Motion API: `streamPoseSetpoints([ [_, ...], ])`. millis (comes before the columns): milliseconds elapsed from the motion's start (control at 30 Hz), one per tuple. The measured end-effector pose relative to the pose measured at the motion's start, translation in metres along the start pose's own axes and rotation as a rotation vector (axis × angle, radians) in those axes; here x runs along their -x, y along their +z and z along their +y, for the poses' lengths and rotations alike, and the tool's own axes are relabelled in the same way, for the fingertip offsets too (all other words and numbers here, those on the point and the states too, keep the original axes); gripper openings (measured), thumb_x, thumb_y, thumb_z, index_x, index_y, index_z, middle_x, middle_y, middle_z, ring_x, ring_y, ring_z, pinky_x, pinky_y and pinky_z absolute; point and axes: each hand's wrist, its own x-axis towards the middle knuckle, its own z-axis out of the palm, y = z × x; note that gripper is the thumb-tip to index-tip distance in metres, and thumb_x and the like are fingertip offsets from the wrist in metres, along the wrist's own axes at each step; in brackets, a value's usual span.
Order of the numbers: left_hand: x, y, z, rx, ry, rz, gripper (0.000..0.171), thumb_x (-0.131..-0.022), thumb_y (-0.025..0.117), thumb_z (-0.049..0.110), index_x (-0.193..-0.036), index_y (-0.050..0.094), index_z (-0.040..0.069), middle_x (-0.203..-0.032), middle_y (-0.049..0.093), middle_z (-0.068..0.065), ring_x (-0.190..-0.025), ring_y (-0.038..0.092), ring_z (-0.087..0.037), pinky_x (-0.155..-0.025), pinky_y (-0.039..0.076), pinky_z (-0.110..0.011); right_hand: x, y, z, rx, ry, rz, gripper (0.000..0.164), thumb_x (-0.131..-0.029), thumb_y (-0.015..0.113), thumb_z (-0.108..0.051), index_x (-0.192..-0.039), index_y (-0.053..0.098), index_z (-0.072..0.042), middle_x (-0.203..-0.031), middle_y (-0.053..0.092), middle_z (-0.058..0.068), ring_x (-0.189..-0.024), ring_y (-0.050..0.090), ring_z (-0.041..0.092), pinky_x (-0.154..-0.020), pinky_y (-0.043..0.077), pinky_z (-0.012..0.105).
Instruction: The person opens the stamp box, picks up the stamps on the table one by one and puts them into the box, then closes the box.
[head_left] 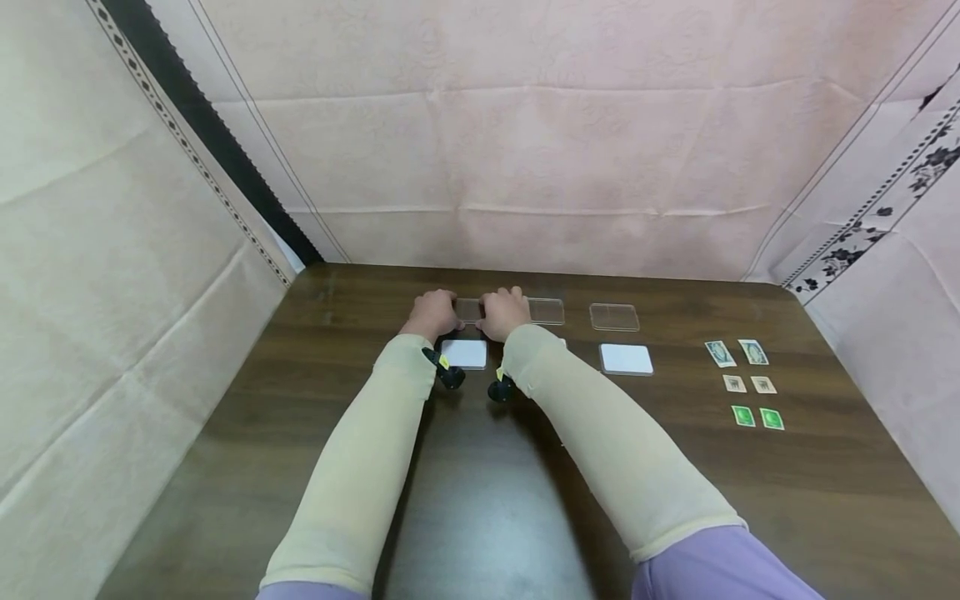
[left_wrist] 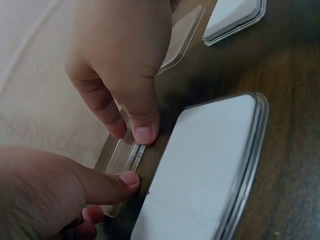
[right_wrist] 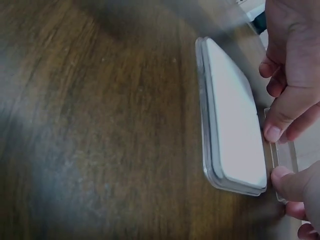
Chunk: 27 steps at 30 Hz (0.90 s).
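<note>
At the far side of the table, my left hand (head_left: 433, 314) and right hand (head_left: 504, 313) pinch opposite ends of a clear plastic lid (head_left: 468, 311). Both thumbs are on its near edge, and the fingers curl behind it, as the left wrist view shows. Just nearer than the lid lies a shallow clear case (right_wrist: 235, 115) with a flat white surface inside. A second clear lid (head_left: 547, 311) lies right of my right hand, and the white-filled case in front of it is mostly hidden by the sleeve.
To the right are a third clear lid (head_left: 614, 317) and another white-filled case (head_left: 626, 358). Further right lie two pictured cards (head_left: 720, 353), two small pale cards (head_left: 734, 383) and two green cards (head_left: 743, 416). A pale cloth (head_left: 525, 167) hangs behind the table (head_left: 712, 517).
</note>
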Motion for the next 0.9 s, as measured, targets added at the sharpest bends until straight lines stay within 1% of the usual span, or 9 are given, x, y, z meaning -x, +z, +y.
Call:
streamPoseSetpoints([
  [67, 0.000, 0.001, 0.000, -0.017, 0.004, 0.001, 0.058, -0.092, 0.075, 0.022, -0.143, 0.055, 0.005, -0.137, 0.058, -0.018, -0.128, 0.047, -0.040, -0.110, 0.037, -0.051, 0.000, 0.001, 0.001, 0.001, 0.002, 0.017, 0.050, -0.095, 0.070, -0.037, -0.140, 0.061, -0.017, -0.135, 0.060, 0.011, -0.117, 0.045, 0.033, -0.102, 0.040, 0.049],
  [200, -0.001, 0.004, -0.001, -0.039, 0.018, 0.026, 0.056, -0.094, 0.072, 0.021, -0.145, 0.053, 0.006, -0.139, 0.057, -0.018, -0.129, 0.046, -0.039, -0.110, 0.037, -0.049, 0.001, 0.004, 0.003, 0.000, 0.015, 0.042, 0.050, -0.096, 0.069, -0.038, -0.142, 0.060, -0.020, -0.135, 0.059, 0.009, -0.116, 0.045, 0.033, -0.101, 0.039, 0.049],
  [267, 0.000, 0.006, -0.003, -0.029, 0.019, 0.044, 0.057, -0.095, 0.072, 0.022, -0.146, 0.053, 0.007, -0.141, 0.056, -0.018, -0.129, 0.046, -0.039, -0.110, 0.038, -0.049, 0.002, 0.005, 0.003, -0.006, 0.020, 0.045, 0.050, -0.096, 0.069, -0.038, -0.142, 0.060, -0.020, -0.136, 0.058, 0.009, -0.117, 0.045, 0.033, -0.102, 0.039, 0.049],
  [400, 0.001, 0.007, -0.005, 0.020, 0.011, 0.072, 0.056, -0.094, 0.073, 0.020, -0.146, 0.054, 0.008, -0.140, 0.056, -0.017, -0.127, 0.046, -0.040, -0.108, 0.040, -0.050, 0.003, 0.005, 0.002, -0.021, 0.020, 0.049, 0.050, -0.096, 0.069, -0.037, -0.142, 0.059, -0.020, -0.137, 0.058, 0.010, -0.120, 0.044, 0.034, -0.104, 0.038, 0.050],
  [533, 0.002, 0.009, -0.006, 0.052, 0.020, 0.080, 0.056, -0.094, 0.072, 0.018, -0.146, 0.053, 0.008, -0.139, 0.058, -0.015, -0.126, 0.046, -0.038, -0.108, 0.040, -0.049, 0.004, 0.004, 0.005, -0.032, 0.009, 0.055, 0.048, -0.095, 0.070, -0.036, -0.139, 0.061, -0.019, -0.134, 0.060, 0.011, -0.120, 0.045, 0.035, -0.103, 0.038, 0.050],
  [600, 0.002, 0.009, -0.006, 0.068, 0.023, 0.082, 0.057, -0.094, 0.072, 0.019, -0.147, 0.052, 0.009, -0.140, 0.058, -0.015, -0.127, 0.046, -0.037, -0.108, 0.039, -0.049, 0.005, 0.003, 0.008, -0.044, -0.004, 0.058, 0.045, -0.095, 0.071, -0.037, -0.135, 0.062, -0.018, -0.129, 0.061, 0.010, -0.117, 0.046, 0.034, -0.102, 0.038, 0.050],
  [700, 0.004, 0.009, -0.010, 0.095, 0.020, 0.095, 0.060, -0.095, 0.071, 0.021, -0.150, 0.048, 0.011, -0.142, 0.055, -0.015, -0.127, 0.045, -0.037, -0.107, 0.041, -0.051, 0.008, -0.001, 0.012, -0.073, -0.032, 0.071, 0.046, -0.094, 0.071, -0.039, -0.135, 0.062, -0.019, -0.127, 0.062, 0.009, -0.116, 0.045, 0.032, -0.101, 0.038, 0.049],
  [767, 0.005, 0.008, -0.013, 0.114, 0.025, 0.108, 0.061, -0.095, 0.070, 0.023, -0.150, 0.047, 0.012, -0.141, 0.054, -0.016, -0.127, 0.045, -0.037, -0.105, 0.042, -0.052, 0.013, -0.006, 0.015, -0.093, -0.057, 0.076, 0.048, -0.094, 0.071, -0.040, -0.137, 0.061, -0.019, -0.130, 0.061, 0.009, -0.116, 0.045, 0.032, -0.102, 0.037, 0.048],
  [900, 0.009, 0.007, -0.024, 0.165, 0.061, 0.141, 0.059, -0.095, 0.069, 0.026, -0.148, 0.049, 0.014, -0.130, 0.059, -0.015, -0.120, 0.050, -0.035, -0.099, 0.045, -0.052, 0.028, -0.024, 0.022, -0.111, -0.125, 0.076, 0.050, -0.095, 0.069, -0.039, -0.139, 0.060, -0.018, -0.135, 0.059, 0.010, -0.117, 0.045, 0.031, -0.103, 0.036, 0.048],
])
